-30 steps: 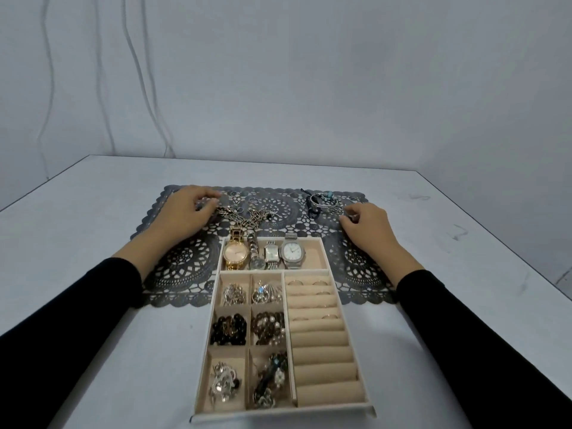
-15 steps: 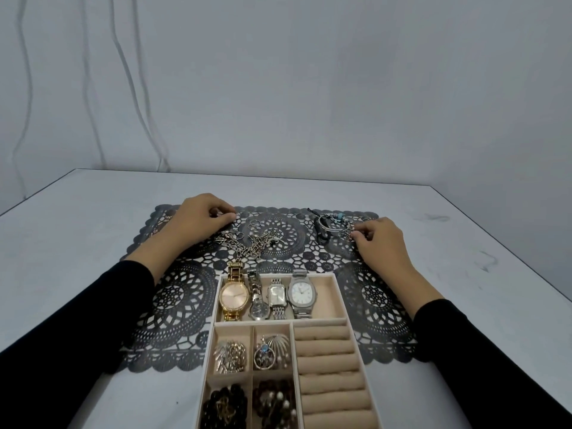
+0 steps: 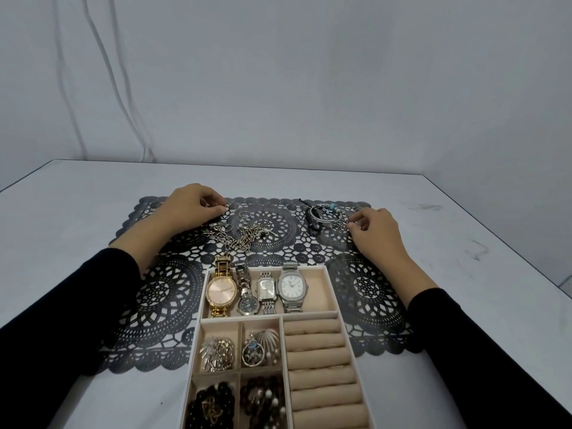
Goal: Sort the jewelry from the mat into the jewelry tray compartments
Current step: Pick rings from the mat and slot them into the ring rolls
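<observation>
Along mat (image 3: 167, 292) far edge | your left hand (image 3: 188, 205), right hand (image 3: 376, 232) fingers (image 3: 214, 200) each pinch a ring (image 3: 225, 208) | next: seat in tray (image 3: 266, 268) rolls (image 3: 315, 342).

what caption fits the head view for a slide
Left hand and right hand each pinch a ring on the lace mat beyond the watch-filled jewelry tray.

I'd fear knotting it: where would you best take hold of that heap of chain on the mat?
Pinch the loose run of links of the chain trailing toward the tray, coming straight down from above: it lies flat on the lace mat, and the heap beside it looks tangled.
</observation>
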A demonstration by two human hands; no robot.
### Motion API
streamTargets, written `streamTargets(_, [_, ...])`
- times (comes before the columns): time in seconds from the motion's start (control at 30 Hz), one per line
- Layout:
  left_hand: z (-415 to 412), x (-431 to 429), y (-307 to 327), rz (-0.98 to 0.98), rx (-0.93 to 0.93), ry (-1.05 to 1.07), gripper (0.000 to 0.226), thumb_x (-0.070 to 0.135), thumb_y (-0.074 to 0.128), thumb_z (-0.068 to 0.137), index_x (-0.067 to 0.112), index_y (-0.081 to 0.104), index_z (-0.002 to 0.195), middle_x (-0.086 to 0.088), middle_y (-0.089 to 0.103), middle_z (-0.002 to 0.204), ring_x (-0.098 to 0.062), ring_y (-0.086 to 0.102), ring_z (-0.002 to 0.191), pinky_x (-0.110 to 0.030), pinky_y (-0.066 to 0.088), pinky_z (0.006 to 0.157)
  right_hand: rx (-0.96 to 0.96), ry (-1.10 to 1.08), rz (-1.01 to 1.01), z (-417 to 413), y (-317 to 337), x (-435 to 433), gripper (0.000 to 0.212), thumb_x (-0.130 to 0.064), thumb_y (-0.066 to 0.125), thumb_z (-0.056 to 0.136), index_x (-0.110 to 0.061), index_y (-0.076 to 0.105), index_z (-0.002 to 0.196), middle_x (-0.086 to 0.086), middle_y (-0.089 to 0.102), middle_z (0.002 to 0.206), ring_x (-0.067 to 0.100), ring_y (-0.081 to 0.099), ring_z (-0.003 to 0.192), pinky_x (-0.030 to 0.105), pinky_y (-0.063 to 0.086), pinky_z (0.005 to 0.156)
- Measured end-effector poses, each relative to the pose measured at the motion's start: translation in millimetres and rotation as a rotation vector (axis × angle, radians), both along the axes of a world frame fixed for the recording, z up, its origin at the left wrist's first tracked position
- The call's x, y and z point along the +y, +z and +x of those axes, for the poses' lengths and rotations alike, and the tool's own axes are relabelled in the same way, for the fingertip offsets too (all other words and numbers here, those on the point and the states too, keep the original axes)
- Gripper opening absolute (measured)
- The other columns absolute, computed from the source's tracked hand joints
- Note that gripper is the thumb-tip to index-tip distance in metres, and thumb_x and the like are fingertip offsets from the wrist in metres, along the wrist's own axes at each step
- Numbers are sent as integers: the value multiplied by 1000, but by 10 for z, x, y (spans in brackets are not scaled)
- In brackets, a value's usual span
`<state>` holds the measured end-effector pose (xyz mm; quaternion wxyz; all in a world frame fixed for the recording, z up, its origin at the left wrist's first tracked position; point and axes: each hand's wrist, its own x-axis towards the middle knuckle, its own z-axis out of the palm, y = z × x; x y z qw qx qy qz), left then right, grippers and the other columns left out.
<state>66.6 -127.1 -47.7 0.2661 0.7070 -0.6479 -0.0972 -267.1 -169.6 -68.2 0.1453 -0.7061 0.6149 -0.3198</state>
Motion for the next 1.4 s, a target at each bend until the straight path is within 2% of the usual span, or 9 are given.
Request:
streamTargets(0.23, [10, -46, -4, 51, 57, -8, 19, 25, 69, 89, 18, 69, 107, 6, 64, 91, -14, 59, 92, -25, 39, 82, -31, 21, 45, -29, 7, -71, 7, -15, 61, 88, -12, 63, 94, 13, 57, 103, 18, 51, 86, 24, 34, 74])
streamTargets(0.33, [21, -30, -32, 12, 102, -14, 15, 24, 71, 88, 19, 69, 102, 7, 64, 89, -16, 61, 91, -22, 40, 74, -82, 29, 28, -42, -4, -66, 6, -13, 63, 87, -12, 60, 92, 10, 58, 97, 17, 51, 82, 24, 36, 72])
streamTargets(0.57, [0, 82, -93, -143, 146, -35, 13, 25, 74, 85, 24, 68, 97, 12, 66, 86, 3, 57, 81, -11, 38, 68, -154, 88, -36, -86, -7, 3, 7, -10, 67, 85, -11, 63, 91, 4, 60, 83, 14, 51, 74, 25, 43, 73])
streamTargets(0.77, [-58, 175, -105, -211, 48, -51, 12, 22, 71, 88, 19, 67, 99, 8, 65, 86, -5, 57, 77, -10, 38, 67, -287, 47, -50, -121, -9, 40, 15, -1, 61, 85, -15, 67, 85, -12, 59, 75, 0, 51, 66, 13, 41, 65])
streamTargets(0.87, [-62, 242, -93, -219, 45, -50, 10, 19, 69, 90, 18, 68, 99, 2, 69, 91, -12, 62, 84, -13, 41, 70, -369, 42, -17, -149, 28, 78, 15, -4, 65, 83, -19, 68, 81, -8, 61, 76, 6, 54, 70, 25, 47, 72])
streamTargets(0.97, [-69, 340, -80, -255, 122, -35, 8, 15, 68, 90, 22, 67, 94, 6, 70, 85, 3, 64, 75, -14, 47, 73, -463, 43, 6, -177, 68, 146, 12, -7, 66, 83, -19, 68, 82, -5, 61, 75, 13, 58, 73, 30, 53, 74])
streamTargets(1.1, [-129, 505, -36, -352, 194, 30, 9, 19, 71, 88, 18, 69, 96, 7, 67, 83, 2, 59, 76, -2, 42, 68, -543, 46, 18, -224, 104, 258, 7, -11, 68, 83, -17, 70, 84, -4, 61, 72, 12, 57, 70, 23, 47, 65])
streamTargets(1.33, [-304, 839, 68, -418, 319, 51, 12, 19, 72, 87, 11, 71, 96, 5, 68, 85, -3, 61, 78, -18, 49, 76, -745, 107, 51, -239, 198, 610, 10, -8, 68, 85, -8, 71, 95, 3, 61, 76, 7, 52, 59, 13, 42, 46])
streamTargets(1.4, [-346, 934, 86, -420, 377, 34, 14, 19, 73, 86, 10, 71, 96, 2, 70, 87, -6, 62, 78, -20, 51, 76, -827, 132, 52, -201, 240, 727, 10, -6, 69, 84, -7, 71, 94, 2, 62, 76, 6, 54, 61, 16, 46, 52])
